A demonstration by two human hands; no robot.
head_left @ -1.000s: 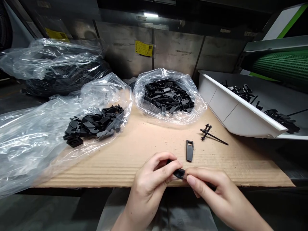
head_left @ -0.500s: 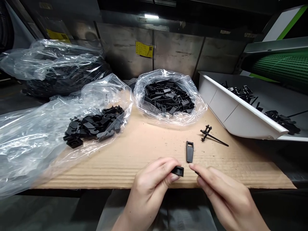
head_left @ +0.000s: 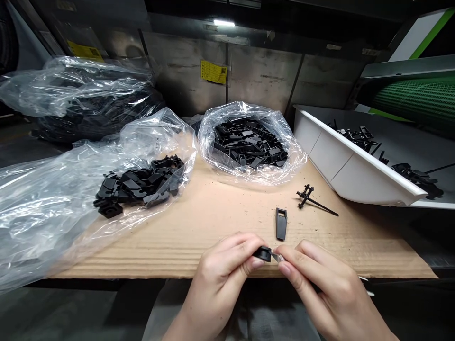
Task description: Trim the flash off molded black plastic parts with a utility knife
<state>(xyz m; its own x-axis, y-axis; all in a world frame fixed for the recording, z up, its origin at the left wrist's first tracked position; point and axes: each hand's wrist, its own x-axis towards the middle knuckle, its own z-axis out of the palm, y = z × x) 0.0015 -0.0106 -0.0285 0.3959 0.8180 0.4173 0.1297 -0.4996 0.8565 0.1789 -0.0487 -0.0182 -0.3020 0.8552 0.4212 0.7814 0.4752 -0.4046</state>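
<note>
Left hand palm inward, thumb and forefinger pinching part. Right hand fingers clamped on blade, tip against part.

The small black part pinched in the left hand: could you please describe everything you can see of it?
The small black part looks like matte moulded plastic, short and blocky with rounded edges; much of it is hidden by fingers. The left hand pinches it between thumb and forefinger, roughly level, over the near part of the cardboard sheet. The pale tip of a thin tool in the right hand meets its right end.
</note>
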